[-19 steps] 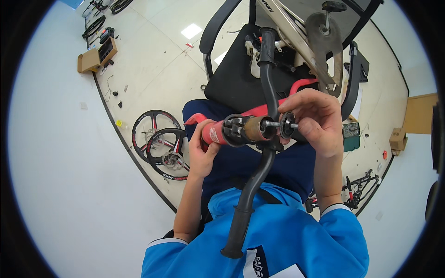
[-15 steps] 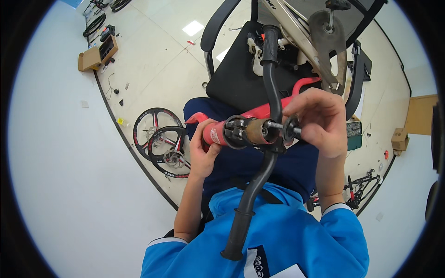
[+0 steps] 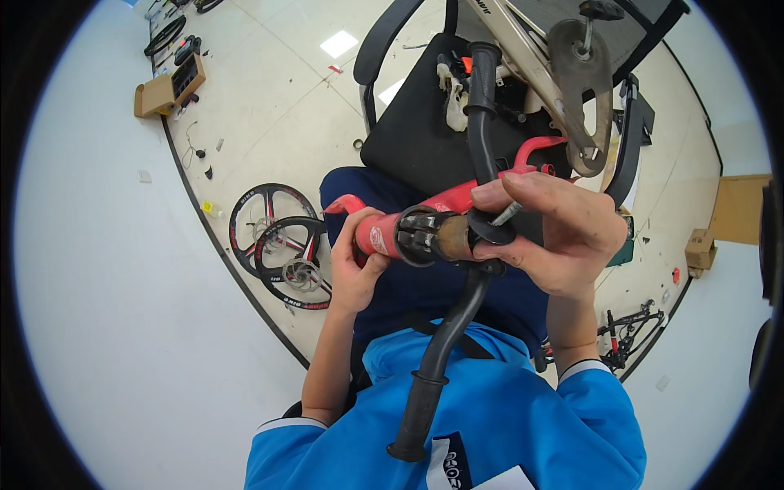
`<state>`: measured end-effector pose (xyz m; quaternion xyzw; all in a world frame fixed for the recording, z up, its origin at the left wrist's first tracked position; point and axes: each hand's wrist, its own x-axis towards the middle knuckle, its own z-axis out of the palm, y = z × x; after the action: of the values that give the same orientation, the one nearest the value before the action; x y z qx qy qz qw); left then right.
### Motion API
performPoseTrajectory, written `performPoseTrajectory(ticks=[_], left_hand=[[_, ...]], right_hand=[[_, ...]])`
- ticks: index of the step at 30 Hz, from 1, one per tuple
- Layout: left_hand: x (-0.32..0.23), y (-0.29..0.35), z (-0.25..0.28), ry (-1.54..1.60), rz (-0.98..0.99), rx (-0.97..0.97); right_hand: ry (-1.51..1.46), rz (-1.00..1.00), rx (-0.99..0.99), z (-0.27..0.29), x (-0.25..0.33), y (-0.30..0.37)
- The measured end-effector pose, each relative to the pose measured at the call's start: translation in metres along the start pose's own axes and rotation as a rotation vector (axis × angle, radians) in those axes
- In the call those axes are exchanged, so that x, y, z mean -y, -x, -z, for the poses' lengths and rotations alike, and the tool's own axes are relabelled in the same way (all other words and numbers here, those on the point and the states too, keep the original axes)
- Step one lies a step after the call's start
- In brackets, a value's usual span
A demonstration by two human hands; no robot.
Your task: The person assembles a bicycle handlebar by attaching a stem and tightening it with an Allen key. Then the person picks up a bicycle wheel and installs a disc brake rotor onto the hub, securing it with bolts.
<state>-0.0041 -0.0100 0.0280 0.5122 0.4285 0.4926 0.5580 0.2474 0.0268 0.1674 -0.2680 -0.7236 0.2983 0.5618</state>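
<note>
A red bike frame [image 3: 377, 237] lies across my lap, its short tube gripped by my left hand [image 3: 351, 273] with the fingers wrapped round it. A black stem clamp with bolts [image 3: 420, 233] and a rusty-brown collar [image 3: 455, 237] stand at the tube's end. Beside them a black handlebar [image 3: 445, 343] with rubber grips runs from the chair down over my shirt. My right hand [image 3: 572, 237] pinches a round black cap [image 3: 488, 232] between thumb and fingers at the collar's open end. A silver bolt [image 3: 508, 214] sticks out of the cap at a slant.
Ahead stands a black chair [image 3: 400, 159] bearing a silver bike frame [image 3: 539, 77] with a crank. Two spoked wheels [image 3: 308, 307] lean by the left wall. An opened cardboard box [image 3: 153, 98] lies farther off, and a dark bike frame [image 3: 633, 336] rests at the right.
My right hand has moved the cap left and flush against the collar's end, tilting the bolt upward. The left hand keeps its grip.
</note>
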Motion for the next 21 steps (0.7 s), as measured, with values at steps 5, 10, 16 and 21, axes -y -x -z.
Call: performPoseTrajectory(ticks=[5,10,16,21], left_hand=[[-0.005,0.000,0.001,-0.010,0.023,0.020],[-0.008,0.002,0.000,0.025,0.011,0.014],[-0.013,-0.002,-0.002,-0.018,-0.019,0.014],[-0.004,0.002,0.002,0.048,0.046,0.015]], right_hand=[[0.065,0.130,0.014,-0.002,0.001,0.000],[0.022,-0.106,-0.011,-0.011,0.026,0.007],[-0.019,0.032,0.023,-0.006,0.015,0.010],[-0.181,0.008,-0.041,-0.008,0.010,0.010]])
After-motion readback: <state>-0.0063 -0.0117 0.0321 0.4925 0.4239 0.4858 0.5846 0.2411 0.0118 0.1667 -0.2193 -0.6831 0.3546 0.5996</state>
